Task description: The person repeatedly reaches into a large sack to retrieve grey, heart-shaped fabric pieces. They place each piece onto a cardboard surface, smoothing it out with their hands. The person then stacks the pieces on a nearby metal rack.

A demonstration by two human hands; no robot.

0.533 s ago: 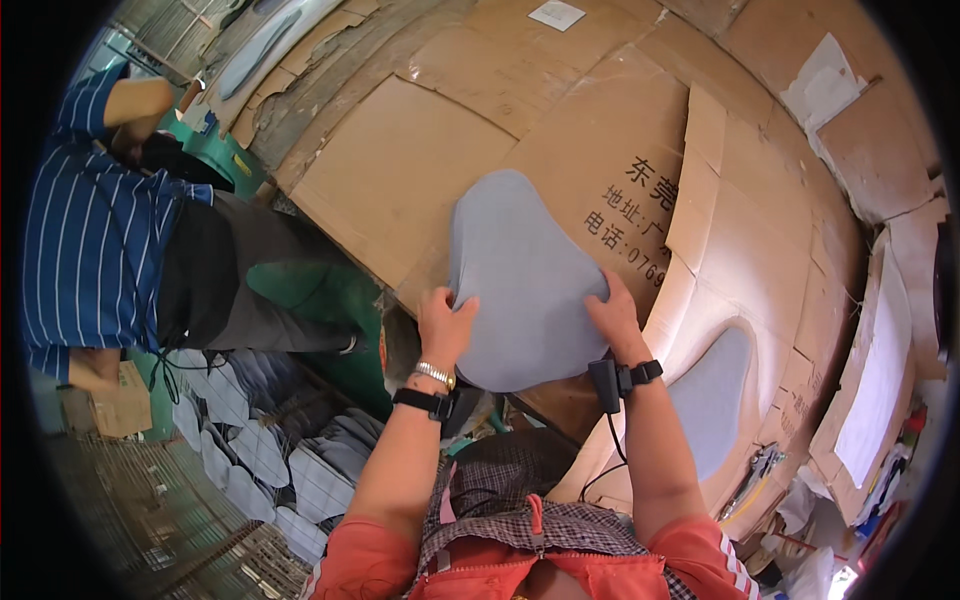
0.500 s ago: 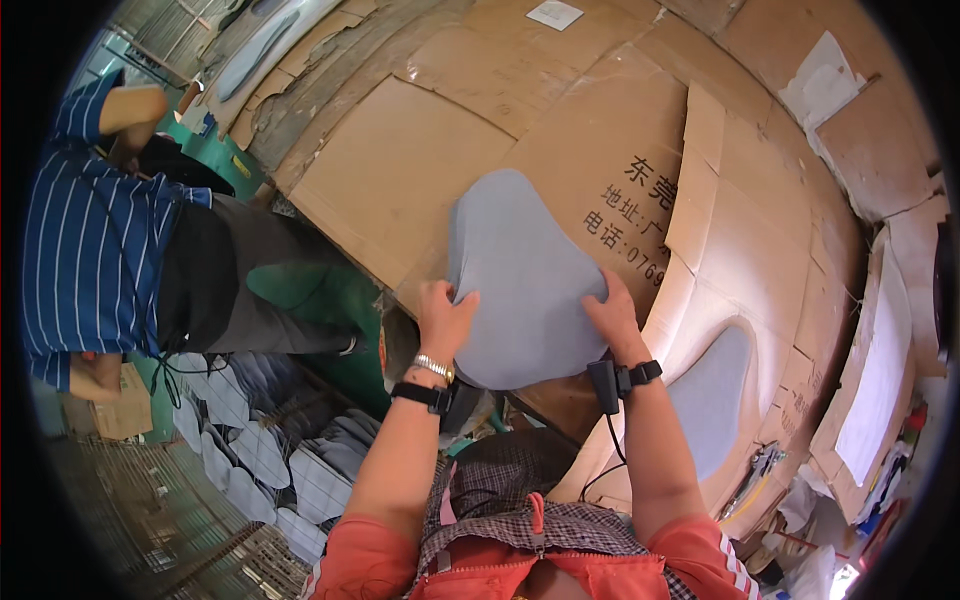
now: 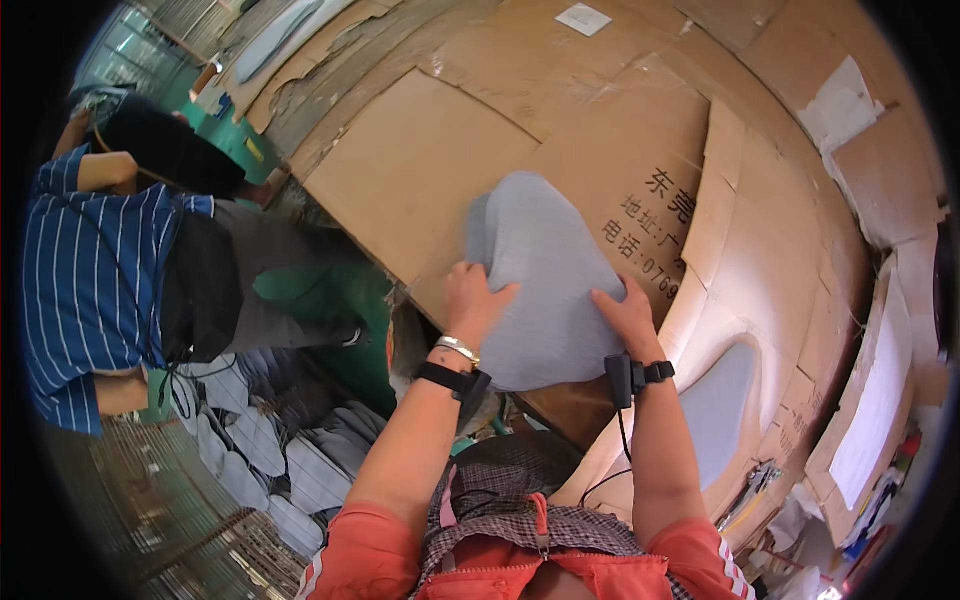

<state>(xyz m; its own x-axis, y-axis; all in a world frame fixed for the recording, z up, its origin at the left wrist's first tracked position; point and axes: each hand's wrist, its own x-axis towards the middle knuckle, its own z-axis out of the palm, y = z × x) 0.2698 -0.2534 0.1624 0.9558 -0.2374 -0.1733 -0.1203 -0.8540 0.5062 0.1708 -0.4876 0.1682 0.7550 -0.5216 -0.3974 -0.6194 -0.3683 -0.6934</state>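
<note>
A grey, rounded-triangular padded piece (image 3: 545, 280) lies on the cardboard-covered table before me, narrow end pointing away. Along its far left side a second grey layer (image 3: 478, 225) shows from underneath. My left hand (image 3: 478, 300) grips the left edge, thumb on the top face and fingers around the side. On the right edge, my right hand (image 3: 628, 312) holds it the same way, its thumb pressed to the surface. The undersides of both grips are hidden.
Another grey piece (image 3: 718, 410) rests in a cardboard cutout at right, near some metal tools (image 3: 752, 490). A person in a striped blue shirt (image 3: 95, 270) stands at left. Below them, several grey pieces (image 3: 250, 435) fill a wire crate. Cardboard sheets (image 3: 420, 150) cover the table.
My left hand has slid up and inward along the padded piece's edge, and the lower layer shows more at left. The person at left has shifted, with one forearm now hidden.
</note>
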